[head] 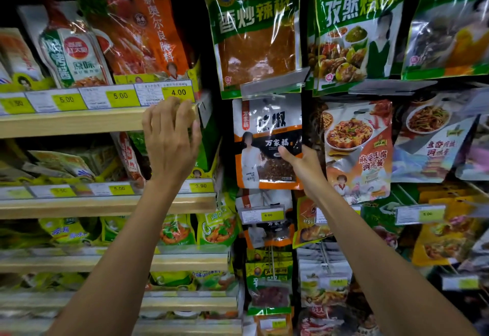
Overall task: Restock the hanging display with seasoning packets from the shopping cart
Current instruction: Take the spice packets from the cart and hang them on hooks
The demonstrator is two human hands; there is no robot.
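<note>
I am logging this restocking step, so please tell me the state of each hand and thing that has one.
Left hand: grips the wooden shelf edge.
Right hand: pinches the pepper packet at its lower right edge.
Pepper packet: upright, top under the clear tag holder; hooked or not, unclear.
Clear tag holder: tilted.
Green chili packet: hanging.

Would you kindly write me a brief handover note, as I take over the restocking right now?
Left hand grips the wooden shelf edge.
Right hand pinches the black-and-orange packet by its lower right side, held up just below the green packet.
Done: cannot tell whether it is on its hook.
To do: seat it, release, fetch more; the cart is out of view.
</note>
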